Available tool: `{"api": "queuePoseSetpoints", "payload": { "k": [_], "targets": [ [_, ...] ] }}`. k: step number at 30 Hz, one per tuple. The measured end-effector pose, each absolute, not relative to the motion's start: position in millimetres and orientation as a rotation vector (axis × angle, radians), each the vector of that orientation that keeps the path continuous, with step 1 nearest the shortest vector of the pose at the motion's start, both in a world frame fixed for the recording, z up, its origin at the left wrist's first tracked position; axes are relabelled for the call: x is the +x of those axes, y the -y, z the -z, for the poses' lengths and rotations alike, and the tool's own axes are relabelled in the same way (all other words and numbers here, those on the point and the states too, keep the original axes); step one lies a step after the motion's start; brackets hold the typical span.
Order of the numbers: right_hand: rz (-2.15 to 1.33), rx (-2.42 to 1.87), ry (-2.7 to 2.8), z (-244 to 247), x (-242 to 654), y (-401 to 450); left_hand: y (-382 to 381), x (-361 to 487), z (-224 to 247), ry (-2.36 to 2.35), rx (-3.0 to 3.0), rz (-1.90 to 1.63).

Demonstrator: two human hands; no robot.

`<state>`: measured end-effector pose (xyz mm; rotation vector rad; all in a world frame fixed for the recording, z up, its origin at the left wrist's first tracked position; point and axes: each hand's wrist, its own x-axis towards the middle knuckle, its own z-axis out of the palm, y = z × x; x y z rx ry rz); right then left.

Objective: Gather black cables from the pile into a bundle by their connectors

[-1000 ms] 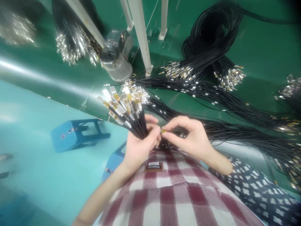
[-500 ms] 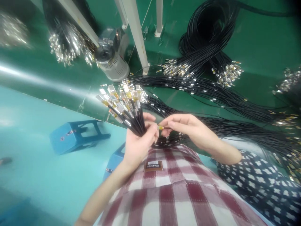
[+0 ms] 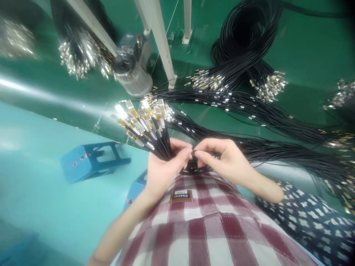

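Observation:
A thick bunch of black cables (image 3: 161, 147) with shiny metal connector ends rises from my left hand (image 3: 169, 162), which is wrapped round it. The connectors fan out up and to the left. My right hand (image 3: 222, 157) is closed in a pinch just right of the left fingertips. Between the two hands runs a short bit of thin dark cable, pinched by the right thumb and forefinger; its connector end is hidden at the left fingers. Both hands are in front of a red-and-white checked apron (image 3: 194, 221).
Long bundles of black cables (image 3: 266, 147) lie across the green table (image 3: 313, 48), with a coiled bundle (image 3: 246, 37) behind. A grey cylindrical device (image 3: 133, 75) stands near white posts (image 3: 161, 40). Blue stools (image 3: 80, 162) are at the left. A person's patterned sleeve (image 3: 310, 221) is at the right.
The yellow-banded connector that showed between my hands is now hidden at my left fingers. My right hand has shifted slightly right and down; the left still holds the bunch.

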<state>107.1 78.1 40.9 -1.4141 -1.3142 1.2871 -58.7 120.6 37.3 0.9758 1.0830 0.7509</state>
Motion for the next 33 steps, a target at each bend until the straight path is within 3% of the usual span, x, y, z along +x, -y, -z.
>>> {"api": "queuePoseSetpoints", "payload": {
  "k": [5,15,24,33],
  "targets": [
    [-0.913,-1.569,1.535,-41.7,102.2,-75.7,-120.4,-53.0,-35.5,-1.057,0.975,-0.832],
    [-0.631,-1.528,1.691,-38.0,106.2,-71.9,-126.3,-60.2,-41.7,-0.938,0.961,-0.734],
    [-0.993,-1.521,1.614,-43.6,108.4,-77.2,-128.4,-56.7,-42.2,-0.912,1.043,-0.696],
    [-0.994,-1.54,1.552,-45.0,108.6,-77.8,-127.4,-65.3,-39.9,-0.966,0.974,-0.686]
  ]
}}
